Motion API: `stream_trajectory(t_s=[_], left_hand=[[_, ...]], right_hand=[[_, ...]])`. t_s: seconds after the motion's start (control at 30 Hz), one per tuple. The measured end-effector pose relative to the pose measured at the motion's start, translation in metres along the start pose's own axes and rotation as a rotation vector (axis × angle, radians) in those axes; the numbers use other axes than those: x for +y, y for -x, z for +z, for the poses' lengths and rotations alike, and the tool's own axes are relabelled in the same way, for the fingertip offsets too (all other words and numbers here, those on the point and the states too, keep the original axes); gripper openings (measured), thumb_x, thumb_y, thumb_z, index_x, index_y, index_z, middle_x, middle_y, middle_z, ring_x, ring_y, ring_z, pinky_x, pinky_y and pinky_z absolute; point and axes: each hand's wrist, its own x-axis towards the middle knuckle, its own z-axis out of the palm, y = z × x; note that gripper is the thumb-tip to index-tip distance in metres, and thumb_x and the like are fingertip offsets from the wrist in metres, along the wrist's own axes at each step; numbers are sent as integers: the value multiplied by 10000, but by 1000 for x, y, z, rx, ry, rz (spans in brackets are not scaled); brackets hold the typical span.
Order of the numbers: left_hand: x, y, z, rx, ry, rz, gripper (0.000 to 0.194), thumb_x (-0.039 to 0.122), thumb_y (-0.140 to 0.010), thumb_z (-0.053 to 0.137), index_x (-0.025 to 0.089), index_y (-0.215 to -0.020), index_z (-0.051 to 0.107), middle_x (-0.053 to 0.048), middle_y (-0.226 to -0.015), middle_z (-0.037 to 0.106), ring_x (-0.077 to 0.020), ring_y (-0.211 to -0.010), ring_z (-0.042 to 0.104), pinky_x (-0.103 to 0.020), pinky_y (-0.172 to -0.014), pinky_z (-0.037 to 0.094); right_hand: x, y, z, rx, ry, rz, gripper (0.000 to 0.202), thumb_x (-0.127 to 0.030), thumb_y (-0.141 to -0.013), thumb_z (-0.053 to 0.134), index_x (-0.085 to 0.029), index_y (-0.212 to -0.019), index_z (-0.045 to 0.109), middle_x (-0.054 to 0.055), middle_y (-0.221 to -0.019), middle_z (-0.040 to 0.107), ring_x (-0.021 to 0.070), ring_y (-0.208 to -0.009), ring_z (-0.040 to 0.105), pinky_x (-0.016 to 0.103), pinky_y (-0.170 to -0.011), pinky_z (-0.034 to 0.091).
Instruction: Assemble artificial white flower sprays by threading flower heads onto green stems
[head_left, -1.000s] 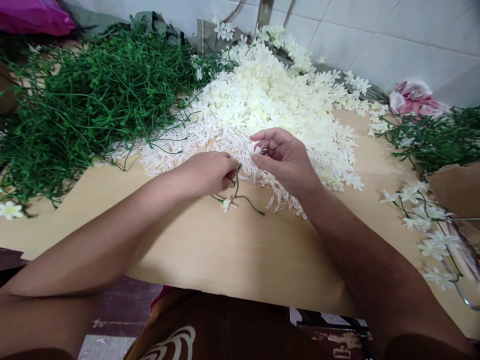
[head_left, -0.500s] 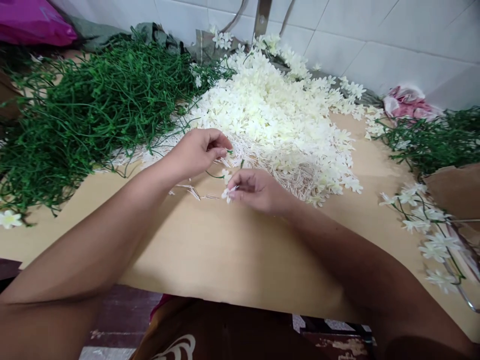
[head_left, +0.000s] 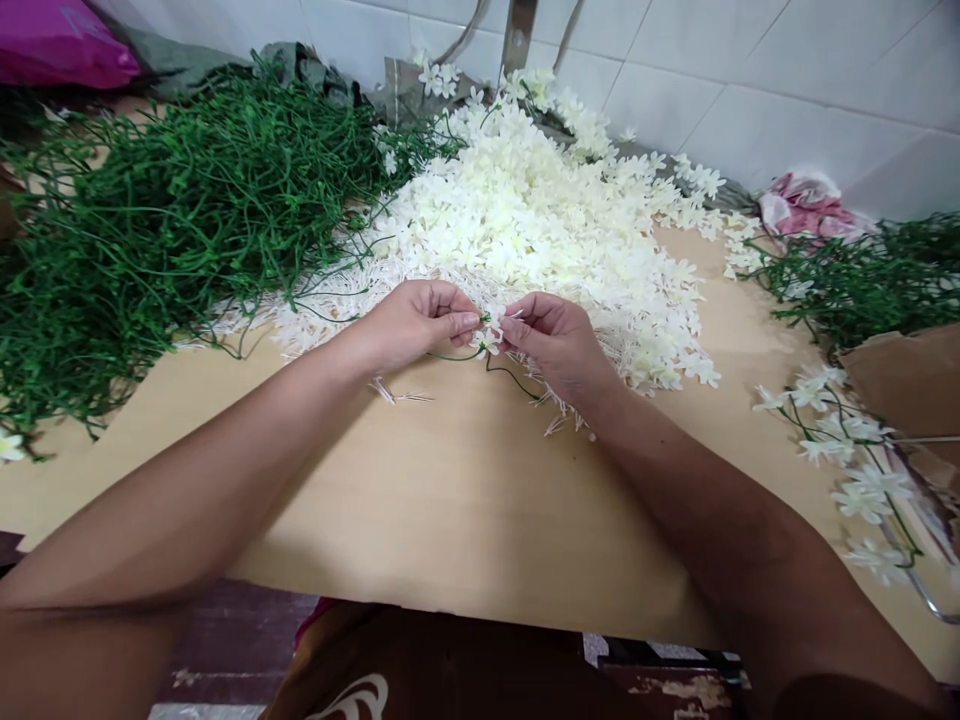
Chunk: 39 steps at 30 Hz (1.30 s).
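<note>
My left hand (head_left: 442, 325) is closed, thumb against fingers, on a thin green plastic stem (head_left: 459, 357) whose tip shows beside the thumb. My right hand (head_left: 547, 340) pinches a small white artificial flower (head_left: 495, 325) close to that tip; whether the two touch I cannot tell. Another white blossom (head_left: 487, 342) sits on the stem just below the fingertips. A dark green strand of the stem hangs down to the right, under my right hand. Behind both hands spreads a heap of loose cream-white flowers (head_left: 540, 210) with thin white stalks.
A large pile of green stems (head_left: 202, 190) covers the left side of the board (head_left: 450, 500). At the right lie finished-looking flower sprays (head_left: 855, 440), more green stems (head_left: 892, 280), a cardboard piece (head_left: 907, 375) and a pink-white cloth (head_left: 814, 208). A tiled wall (head_left: 727, 100) stands behind.
My right hand has risen and moved right, bringing its flower up to the stem tip. My left hand has shifted slightly right and down, and the two hands are now level.
</note>
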Motion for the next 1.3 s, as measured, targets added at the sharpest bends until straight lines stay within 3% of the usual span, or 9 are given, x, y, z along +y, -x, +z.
stream_trajectory(t_s=[0.27, 0.53, 0.77, 1.07, 1.3], left_hand=[[1, 1, 1, -42, 14, -43, 127, 39, -696, 680, 99, -609, 610, 15, -519, 572, -35, -467, 484, -166, -499, 362], [-1, 1, 3, -21, 3, -37, 151, 104, -688, 716, 115, -604, 590, 19, -515, 568, -42, -460, 470, -178, -472, 318], [2, 2, 6, -30, 40, -42, 165, 70, -727, 642, 122, -593, 562, 46, -491, 503, -33, -440, 407, -184, -473, 282], [-10, -1, 4, -63, -108, -45, 187, 120, -722, 638, 140, -570, 531, 48, -473, 433, -43, -438, 337, -194, -455, 221], [-14, -3, 3, -94, -156, -37, 164, 117, -735, 606, 138, -593, 525, 54, -478, 422, -35, -436, 329, -184, -445, 213]], right_hand=[[1, 0, -2, 22, 12, -39, 390, -448, -535, 834, -182, -661, 578, -54, -596, 604, 66, -551, 582, 225, -580, 517], [-5, 4, -1, 21, 333, -252, 266, -344, -642, 774, -194, -671, 557, -27, -681, 596, 92, -634, 555, 247, -597, 495], [-6, 7, -1, -15, 445, -337, 108, -216, -720, 679, -200, -711, 573, -30, -683, 583, 99, -648, 555, 265, -649, 511], [6, 8, -2, -31, 388, -262, 197, -270, -708, 718, -190, -657, 545, 15, -778, 669, 142, -770, 635, 311, -711, 525], [11, 6, 2, -33, 359, -196, 233, -284, -670, 749, -183, -637, 541, 22, -735, 675, 135, -679, 616, 306, -651, 509]])
